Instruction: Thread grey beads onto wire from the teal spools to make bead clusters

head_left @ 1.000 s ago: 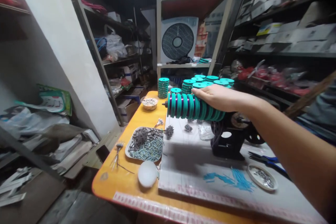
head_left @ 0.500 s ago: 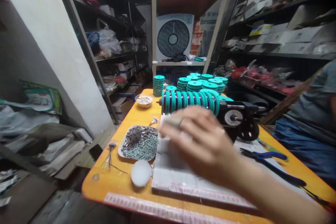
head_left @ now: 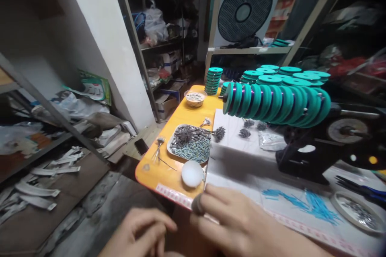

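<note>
My left hand (head_left: 143, 231) is at the bottom centre, off the table edge, its fingers curled; whether it holds anything is hidden. Close by on the right, my right hand (head_left: 232, 223) is at the table's front edge with bent fingers pressed together. A dark grey band or cover (head_left: 197, 204) is on one of its fingers. Beyond it sit a round white object (head_left: 192, 174) and a white tray (head_left: 169, 147) of small dark and blue-green metal pieces. A black winding device (head_left: 313, 148) carries a row of teal spools (head_left: 271, 102).
Stacks of teal spools (head_left: 214, 81) and a bowl (head_left: 195, 98) stand at the back. Blue strips (head_left: 319, 204), a round dish (head_left: 358, 213) and pliers (head_left: 362, 188) lie at the right. A fan (head_left: 243, 11) sits on a shelf behind.
The view has shifted left and down. My right hand has drawn back from in front of the spools to the table's front edge. My left hand has come into view.
</note>
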The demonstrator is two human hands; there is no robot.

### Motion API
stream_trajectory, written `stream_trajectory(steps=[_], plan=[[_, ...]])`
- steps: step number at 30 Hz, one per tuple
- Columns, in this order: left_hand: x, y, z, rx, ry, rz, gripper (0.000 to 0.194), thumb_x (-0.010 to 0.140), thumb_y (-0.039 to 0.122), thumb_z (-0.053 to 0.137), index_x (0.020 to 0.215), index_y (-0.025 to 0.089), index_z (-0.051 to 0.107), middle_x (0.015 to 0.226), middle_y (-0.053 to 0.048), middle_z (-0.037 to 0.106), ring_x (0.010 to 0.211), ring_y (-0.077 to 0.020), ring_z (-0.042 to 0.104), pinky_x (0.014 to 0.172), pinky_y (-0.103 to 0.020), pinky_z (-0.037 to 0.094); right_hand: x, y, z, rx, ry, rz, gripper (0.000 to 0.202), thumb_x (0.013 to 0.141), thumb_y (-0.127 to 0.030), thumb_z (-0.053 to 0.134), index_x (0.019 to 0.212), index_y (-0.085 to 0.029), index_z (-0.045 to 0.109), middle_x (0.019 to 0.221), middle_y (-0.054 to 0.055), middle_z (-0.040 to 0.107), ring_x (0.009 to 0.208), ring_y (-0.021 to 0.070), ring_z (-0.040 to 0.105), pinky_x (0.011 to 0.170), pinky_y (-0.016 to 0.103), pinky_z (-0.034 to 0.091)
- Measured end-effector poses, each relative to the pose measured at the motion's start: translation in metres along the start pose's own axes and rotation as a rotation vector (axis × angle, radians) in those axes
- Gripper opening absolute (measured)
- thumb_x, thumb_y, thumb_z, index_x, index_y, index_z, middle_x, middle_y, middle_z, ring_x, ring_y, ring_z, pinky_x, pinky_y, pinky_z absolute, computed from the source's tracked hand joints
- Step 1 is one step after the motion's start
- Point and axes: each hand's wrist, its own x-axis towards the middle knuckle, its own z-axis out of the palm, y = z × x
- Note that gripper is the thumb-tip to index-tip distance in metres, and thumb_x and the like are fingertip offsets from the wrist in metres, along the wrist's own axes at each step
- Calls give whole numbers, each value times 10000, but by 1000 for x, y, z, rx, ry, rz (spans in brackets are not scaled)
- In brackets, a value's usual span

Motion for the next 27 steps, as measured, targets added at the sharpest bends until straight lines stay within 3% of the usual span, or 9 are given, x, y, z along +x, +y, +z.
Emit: stream_trajectory(steps=[3, 5, 8, 12, 17, 20, 27], plan=[[21, 18, -40, -16, 420, 229, 679, 771, 714, 479, 1061, 139, 694, 875, -59, 636, 846, -34, 562, 787, -72, 450, 6, 12, -12, -207, 166, 127, 338, 1007, -185, 316, 1043, -150, 650, 949, 63, 478, 906, -14, 295, 810, 128, 163], [44, 31, -62, 181, 553, 240, 621, 834, 664, 402, 1108, 177, 674, 1076, -36, 651, 967, -46, 569, 837, -83, 421, 11, 21, -19, -369, 154, 138, 273, 976, -186, 404, 1004, -151, 674, 956, 61, 480, 901, -15, 286, 797, 140, 156], [78, 49, -79, 296, 525, 221, 612, 821, 636, 432, 1094, 143, 671, 1161, -48, 636, 1018, -89, 550, 839, -119, 388, 17, 32, -24, -534, 88, 94, 293, 941, -111, 394, 927, -122, 687, 988, 59, 479, 909, -11, 282, 814, 149, 177], [103, 62, -79, 387, 470, 203, 670, 784, 711, 431, 990, 127, 688, 1069, -64, 649, 946, -94, 538, 793, -138, 341, 23, 37, -17, -548, 45, 74, 252, 905, -98, 448, 892, -143, 695, 1023, 39, 483, 963, 9, 293, 821, 149, 172], [111, 70, -74, 454, 437, 185, 652, 712, 736, 513, 908, 135, 673, 949, -46, 655, 804, -68, 513, 717, -144, 295, 25, 38, -6, -511, 18, 56, 221, 952, -193, 481, 885, -147, 687, 997, 48, 469, 951, -2, 271, 794, 138, 132], [114, 72, -73, 459, 427, 180, 575, 729, 661, 529, 885, 125, 670, 888, -42, 653, 740, -50, 494, 679, -146, 275, 23, 38, -6, -493, 6, 53, 236, 975, -267, 491, 898, -149, 681, 996, 46, 469, 937, -5, 257, 778, 142, 106], [111, 69, -72, 353, 457, 156, 471, 723, 553, 561, 865, 115, 665, 825, -24, 653, 667, -32, 489, 639, -142, 295, 16, 33, -5, -493, -25, 59, 191, 967, -235, 492, 948, -191, 677, 1055, 11, 484, 968, -2, 290, 802, 156, 131]])
